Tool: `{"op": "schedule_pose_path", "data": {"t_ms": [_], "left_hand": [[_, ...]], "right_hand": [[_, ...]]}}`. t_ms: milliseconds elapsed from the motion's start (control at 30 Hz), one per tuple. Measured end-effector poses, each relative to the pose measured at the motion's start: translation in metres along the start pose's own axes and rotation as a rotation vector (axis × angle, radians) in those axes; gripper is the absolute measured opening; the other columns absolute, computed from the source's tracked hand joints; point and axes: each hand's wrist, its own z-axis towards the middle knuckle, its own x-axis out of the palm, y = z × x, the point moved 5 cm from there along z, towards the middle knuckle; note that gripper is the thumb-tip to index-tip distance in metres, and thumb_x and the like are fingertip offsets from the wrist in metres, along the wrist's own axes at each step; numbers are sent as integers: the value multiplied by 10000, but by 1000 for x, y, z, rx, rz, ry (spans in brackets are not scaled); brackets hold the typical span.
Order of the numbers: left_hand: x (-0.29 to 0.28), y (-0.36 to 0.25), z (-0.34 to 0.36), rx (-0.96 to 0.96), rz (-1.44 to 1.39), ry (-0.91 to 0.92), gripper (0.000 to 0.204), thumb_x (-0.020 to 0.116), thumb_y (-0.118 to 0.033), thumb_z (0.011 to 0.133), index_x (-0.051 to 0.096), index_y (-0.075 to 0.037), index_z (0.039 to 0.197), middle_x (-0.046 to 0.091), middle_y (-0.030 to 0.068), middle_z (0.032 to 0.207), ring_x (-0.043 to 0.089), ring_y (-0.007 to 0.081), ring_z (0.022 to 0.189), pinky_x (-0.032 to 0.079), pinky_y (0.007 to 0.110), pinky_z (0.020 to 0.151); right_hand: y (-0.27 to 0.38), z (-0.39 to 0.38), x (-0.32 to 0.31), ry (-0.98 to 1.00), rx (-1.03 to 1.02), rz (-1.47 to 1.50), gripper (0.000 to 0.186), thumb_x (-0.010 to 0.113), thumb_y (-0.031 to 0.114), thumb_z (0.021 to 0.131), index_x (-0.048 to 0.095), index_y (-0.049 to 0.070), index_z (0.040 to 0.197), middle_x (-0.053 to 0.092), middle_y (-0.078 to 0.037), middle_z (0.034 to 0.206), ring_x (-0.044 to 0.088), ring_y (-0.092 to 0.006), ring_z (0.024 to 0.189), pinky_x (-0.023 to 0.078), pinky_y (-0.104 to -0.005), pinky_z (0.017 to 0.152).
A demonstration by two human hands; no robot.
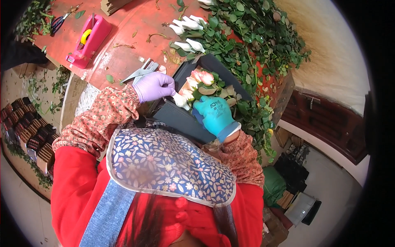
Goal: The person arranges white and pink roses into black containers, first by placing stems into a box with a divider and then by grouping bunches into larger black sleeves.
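Observation:
In a purple glove, my left hand [153, 87] pinches the edge of a white net-sleeved rosebud [181, 101]. My right hand [216, 115], in a teal work glove, is curled closed just right of that bud; what its fingers hold is hidden beneath the glove. Both hands are over a dark, folded-sided box [179, 123] in front of my apron. Inside it lie pale pink roses [198, 78] with green leaves. A metal stapler-like tool [142, 72] rests on the red table beyond my left hand.
A large heap of leafy rose stems [255, 37] covers the right of the red table [135, 24]. White-sleeved buds [189, 24] lie at its left edge. A pink tape dispenser [89, 43] and scissors [57, 25] are at the left. Bundled goods [31, 127] stand low at far left.

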Motion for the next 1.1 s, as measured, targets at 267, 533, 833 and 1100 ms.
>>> {"op": "schedule_pose_path", "data": {"t_ms": [267, 533, 833, 1100], "left_hand": [[22, 12, -5, -10, -346, 115, 95, 701, -109, 912, 671, -26, 877, 633, 28, 753, 586, 103, 742, 497, 277, 717], [31, 12, -5, -15, -500, 90, 108, 651, -84, 945, 645, -1, 874, 626, 9, 785, 566, 88, 767, 488, 265, 743], [50, 36, -20, -83, -821, -332, 94, 595, -44, 889, 645, -16, 814, 647, 28, 773, 600, 110, 763, 495, 273, 739], [-64, 90, -87, -307, -565, -356, 60, 667, -78, 878, 648, -57, 825, 635, -12, 793, 566, 80, 769, 479, 256, 734]], "right_hand": [[12, -6, -15, -89, 216, 185, 218, 662, 296, 895, 651, 110, 781, 628, -114, 705, 633, -331, 669, 478, -461, 593], [-8, 1, 16, 25, 192, 202, 224, 651, 302, 893, 664, 110, 777, 648, -137, 696, 642, -357, 664, 488, -477, 589], [-13, 0, 25, 48, 116, 188, 228, 650, 305, 893, 668, 102, 791, 657, -139, 719, 641, -360, 667, 501, -471, 601], [-18, 3, 23, 159, 104, 131, 221, 646, 303, 873, 718, 111, 793, 690, -123, 760, 670, -343, 713, 528, -480, 662]]}}
